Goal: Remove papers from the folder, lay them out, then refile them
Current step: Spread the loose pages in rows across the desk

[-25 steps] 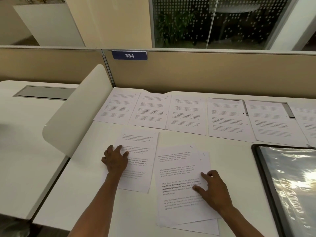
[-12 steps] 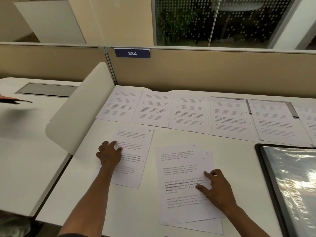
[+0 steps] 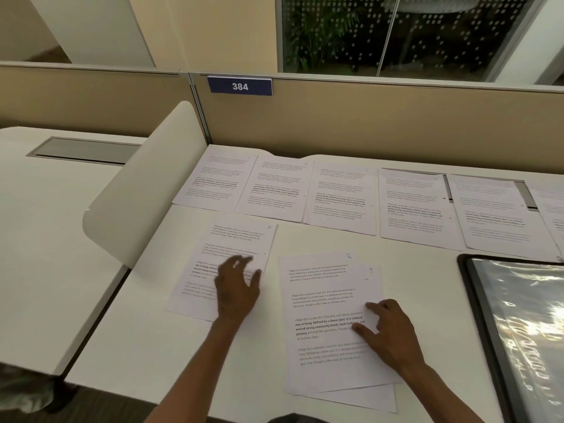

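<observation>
A person's right hand (image 3: 389, 337) presses flat, forefinger and thumb spread and straight, on the top sheet of a small stack of papers (image 3: 329, 319) at the near edge of a white desk (image 3: 253, 370), holding nothing between the fingers. The top page is marked 8 in blue ink; the corner of a page marked 9 peeks out beneath it, with at least one more sheet under that. To its left, the left hand (image 3: 238, 288) hovers or brushes over a single sheet marked 7 (image 3: 225, 264), fingers loosely spread and blurred; whether it touches the paper cannot be told, and it grips nothing.

Beyond the hands, a row of laid-out pages (image 3: 338, 196) runs edge to edge along the back of the desk, below a tan partition (image 3: 381, 117) bearing a blue plate reading 384 (image 3: 240, 86). The open folder (image 3: 518, 331), black-rimmed with glossy clear sleeves, lies at the right edge, well apart from the stack.

The sheets look feather-light, limp and slick on the smooth desk: a flat press will slide one, but lifting it likely needs a corner or edge peeled up with a fingertip first. The stack's offset corners offer the easiest place to separate the pages. Laying out appears unfinished, with refiling yet to come.
</observation>
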`<state>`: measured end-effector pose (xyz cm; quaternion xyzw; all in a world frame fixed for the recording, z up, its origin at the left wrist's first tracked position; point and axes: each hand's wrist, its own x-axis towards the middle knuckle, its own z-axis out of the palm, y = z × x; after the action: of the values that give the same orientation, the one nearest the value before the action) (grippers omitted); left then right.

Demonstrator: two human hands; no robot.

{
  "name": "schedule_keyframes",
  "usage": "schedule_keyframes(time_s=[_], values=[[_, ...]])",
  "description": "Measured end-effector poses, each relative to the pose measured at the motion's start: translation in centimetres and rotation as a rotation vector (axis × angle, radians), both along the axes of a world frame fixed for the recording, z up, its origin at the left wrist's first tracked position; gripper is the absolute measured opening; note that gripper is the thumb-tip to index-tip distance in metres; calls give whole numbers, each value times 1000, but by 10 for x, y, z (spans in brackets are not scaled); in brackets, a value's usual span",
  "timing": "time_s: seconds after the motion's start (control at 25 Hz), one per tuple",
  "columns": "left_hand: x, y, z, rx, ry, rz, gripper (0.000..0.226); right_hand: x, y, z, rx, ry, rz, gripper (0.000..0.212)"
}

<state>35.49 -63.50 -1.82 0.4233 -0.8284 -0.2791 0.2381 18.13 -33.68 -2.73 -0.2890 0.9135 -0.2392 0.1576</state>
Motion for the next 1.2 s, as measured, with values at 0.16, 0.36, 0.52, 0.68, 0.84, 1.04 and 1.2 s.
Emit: schedule_keyframes(time_s=[0.16, 0.36, 0.52, 0.68, 0.84, 1.04, 1.2], values=[[6, 92, -2, 234, 24, -87, 42, 6, 3, -1, -73, 49, -92, 65], [15, 133, -17, 181, -187, -193, 69, 9, 6, -9, -78, 17, -101, 61], [16, 128, -22, 130, -202, -227, 65, 0, 11, -15, -80, 231, -38, 36], [18, 119, -20, 136, -223, -248, 59, -5, 14, -18, -36, 418, 44, 21], [13, 112, -10, 51, -278, -281, 57, -13, 24, -18, -11, 525, 77, 29], [10, 95, -17, 21, -337, -302, 58, -27, 38, -16, 50, 510, 68, 43], [9, 95, -29, -34, -284, -314, 55, -49, 57, -11, 148, 442, -1, 42]])
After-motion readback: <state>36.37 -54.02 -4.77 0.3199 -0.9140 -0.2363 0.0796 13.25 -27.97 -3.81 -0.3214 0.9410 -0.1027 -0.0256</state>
